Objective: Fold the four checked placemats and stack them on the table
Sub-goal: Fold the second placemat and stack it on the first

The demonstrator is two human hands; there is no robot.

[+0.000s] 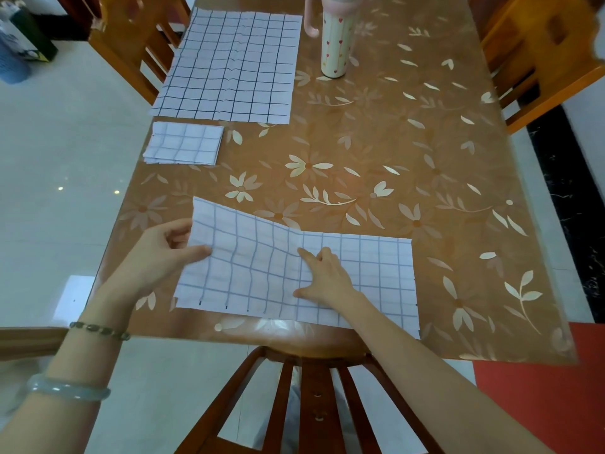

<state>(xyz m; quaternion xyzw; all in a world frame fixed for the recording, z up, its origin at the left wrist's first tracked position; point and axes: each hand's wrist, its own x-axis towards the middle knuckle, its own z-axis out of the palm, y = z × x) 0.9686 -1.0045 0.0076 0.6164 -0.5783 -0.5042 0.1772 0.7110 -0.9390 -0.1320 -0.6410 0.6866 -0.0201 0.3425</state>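
Here we are at the near edge of the table (425, 158), and the placemat (376, 267) lies along it as a long doubled strip. The left hand (163, 247) pinches its left end, thumb on top and fingers underneath, with that end raised off the surface. The right hand (322, 276) lies on the middle, fingers spread, pressing down and gripping nothing. It looks as if that end is about to go over to the right.

The danger is that the layers are pinched at one spot only, so they could slide apart and the edges land crooked. If the pressing hand eases, the strip could skid on that glossy top, perhaps off the near edge.

The folded pile (185, 144) waits by the left edge, with an unfolded placemat (229, 63) beyond it and a tumbler (335, 37) towards the far edge.
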